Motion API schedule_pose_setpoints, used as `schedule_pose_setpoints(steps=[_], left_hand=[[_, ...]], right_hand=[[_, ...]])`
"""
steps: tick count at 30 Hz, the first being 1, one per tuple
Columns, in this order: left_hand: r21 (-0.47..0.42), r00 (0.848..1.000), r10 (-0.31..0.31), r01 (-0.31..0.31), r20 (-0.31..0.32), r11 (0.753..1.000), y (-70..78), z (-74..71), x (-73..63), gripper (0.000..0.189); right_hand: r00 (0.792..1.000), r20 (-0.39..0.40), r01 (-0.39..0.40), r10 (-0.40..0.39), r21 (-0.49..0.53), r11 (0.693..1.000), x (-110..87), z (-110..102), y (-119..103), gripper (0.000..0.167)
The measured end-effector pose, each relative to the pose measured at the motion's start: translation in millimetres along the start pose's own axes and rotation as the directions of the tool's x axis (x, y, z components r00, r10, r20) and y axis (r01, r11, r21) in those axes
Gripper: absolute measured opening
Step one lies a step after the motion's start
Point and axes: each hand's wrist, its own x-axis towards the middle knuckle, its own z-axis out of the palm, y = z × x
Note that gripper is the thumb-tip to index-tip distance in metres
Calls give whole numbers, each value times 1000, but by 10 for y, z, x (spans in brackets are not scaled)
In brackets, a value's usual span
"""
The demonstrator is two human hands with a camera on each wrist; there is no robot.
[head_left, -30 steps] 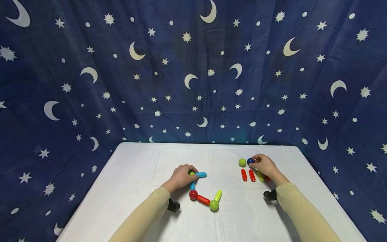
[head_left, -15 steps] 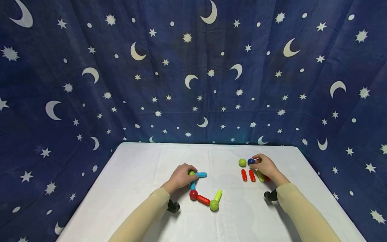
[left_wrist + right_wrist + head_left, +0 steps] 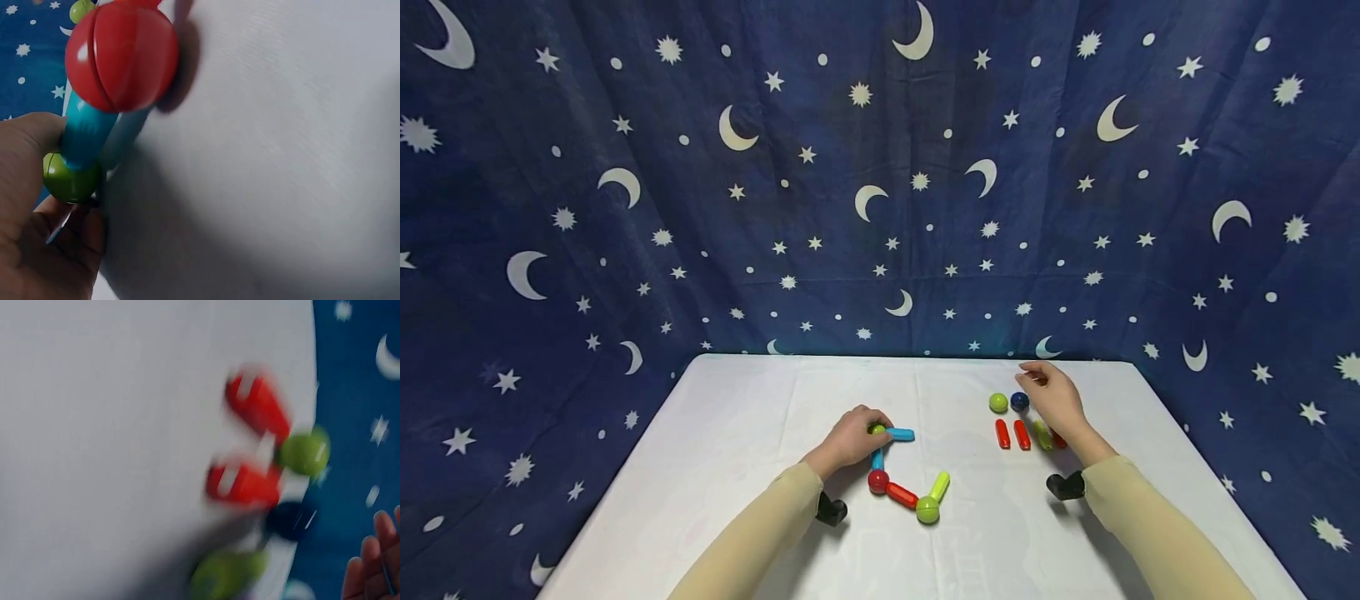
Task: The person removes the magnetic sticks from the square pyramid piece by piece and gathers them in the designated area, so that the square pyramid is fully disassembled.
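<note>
My left hand (image 3: 850, 437) grips a green ball (image 3: 72, 178), with its fingers curled round it. Two light blue rods (image 3: 901, 434) join that ball. One leads to a red ball (image 3: 122, 56), from which a red rod (image 3: 902, 495) runs to another green ball (image 3: 928, 509) bearing a lime rod (image 3: 939, 486). Over on the right, my right hand (image 3: 1054, 400) holds nothing; its fingers are loosely bent above and beside a dark blue ball (image 3: 1019, 402). The right wrist view is blurred.
Left of the dark blue ball sits a loose green ball (image 3: 997, 402). In front lie red rods (image 3: 1003, 434) and a yellow-green rod (image 3: 1042, 435), with another red rod partly behind the right wrist. A starry curtain (image 3: 880, 208) hangs behind the white table (image 3: 760, 392).
My right hand has let go of the dark blue ball and lifted up and away from it. My left hand keeps its grip on the green ball.
</note>
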Motion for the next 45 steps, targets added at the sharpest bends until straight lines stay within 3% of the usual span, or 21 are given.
schedule_pose_setpoints(steps=[4, 7, 12, 16, 22, 30, 41, 45], left_hand=[[-1, 999, 26, -26, 23, 1000, 69, 3, 20, 15], [7, 999, 21, -21, 25, 1000, 129, 17, 25, 20], [14, 1000, -28, 28, -3, 1000, 158, 63, 23, 32], [-40, 999, -49, 49, -5, 998, 150, 77, 10, 30], [-76, 999, -48, 49, 8, 996, 138, 81, 7, 27], [-95, 999, -39, 40, 7, 995, 152, 65, 15, 26], [-103, 999, -35, 36, 13, 994, 156, 61, 13, 20], [-100, 999, -36, 37, 10, 994, 157, 62, 10, 21]], right_hand=[[985, 73, 154, -156, 32, 987, -108, 257, -296, 31], [947, 217, 240, -237, 13, 971, -209, 528, -473, 25], [866, 440, 288, -239, -48, 956, -356, 941, -636, 24], [838, 502, 295, -214, -86, 952, -396, 1157, -679, 24], [847, 483, 316, -225, -116, 942, -390, 1304, -707, 16], [863, 452, 316, -227, -133, 939, -387, 1342, -706, 11], [852, 464, 348, -241, -161, 923, -386, 1330, -726, 4], [854, 469, 329, -227, -148, 933, -385, 1282, -746, 6]])
